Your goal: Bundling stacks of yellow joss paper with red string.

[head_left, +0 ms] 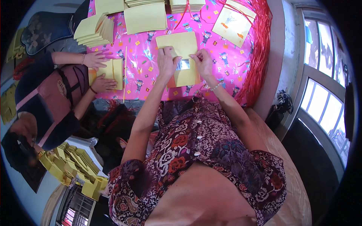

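A yellow paper sheet (177, 38) lies in front of me on the pink patterned tablecloth, with a shiny silver square (183, 64) on its lower half and orange showing near its lower left. My left hand (167, 62) is closed at the sheet's left side, fingers curled and thumb toward the silver square. On the right edge, my right hand (203, 63) pinches the paper between thumb and fingers. Whether one layer or several lie under my hands cannot be made out.
Stacks of yellow paper (145, 19) line the far side. A printed yellow sheet (233, 23) lies far right, beside a bundle of red strings (260, 49). At left, a co-worker's hands (103, 83) press on folded yellow paper (117, 71), near a thin stick (125, 75).
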